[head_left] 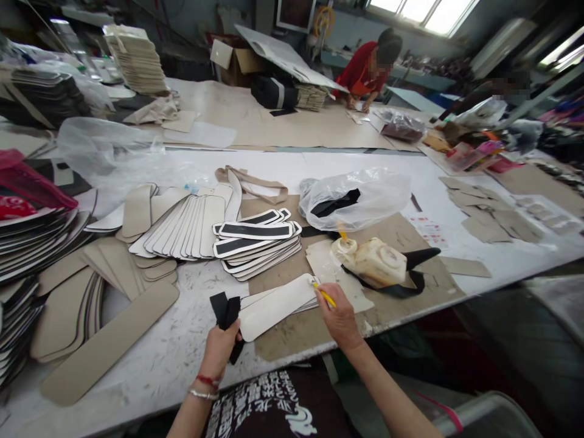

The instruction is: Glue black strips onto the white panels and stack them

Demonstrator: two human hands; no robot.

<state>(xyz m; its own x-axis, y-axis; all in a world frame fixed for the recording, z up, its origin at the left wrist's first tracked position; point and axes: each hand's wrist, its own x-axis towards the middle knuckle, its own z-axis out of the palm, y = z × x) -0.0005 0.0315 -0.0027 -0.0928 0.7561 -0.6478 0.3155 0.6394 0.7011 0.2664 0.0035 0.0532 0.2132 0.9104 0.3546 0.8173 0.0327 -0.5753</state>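
Note:
My right hand (338, 313) is closed round a yellow-handled brush (326, 296), whose white tip touches the upper right end of a pale rounded strip (276, 307). More strips show beneath that one. Several black fabric strips (221, 309) are gripped in my left hand (222, 344), at the pale strip's lower left end. Beyond my hands lies a pile of white-edged pieces with black centres (255, 230). To the right of the brush, a stained whitish glue container (379, 261) lies on brown board, with a second yellow handle (342, 231) sticking up at its mouth.
Fanned pale pieces (187, 225) and beige panels (109, 340) cover the left side. A clear plastic bag (365, 194) with black material sits behind the container. Across the table a person in red (360, 70) leans over work. The table's front edge (319, 350) runs close to me.

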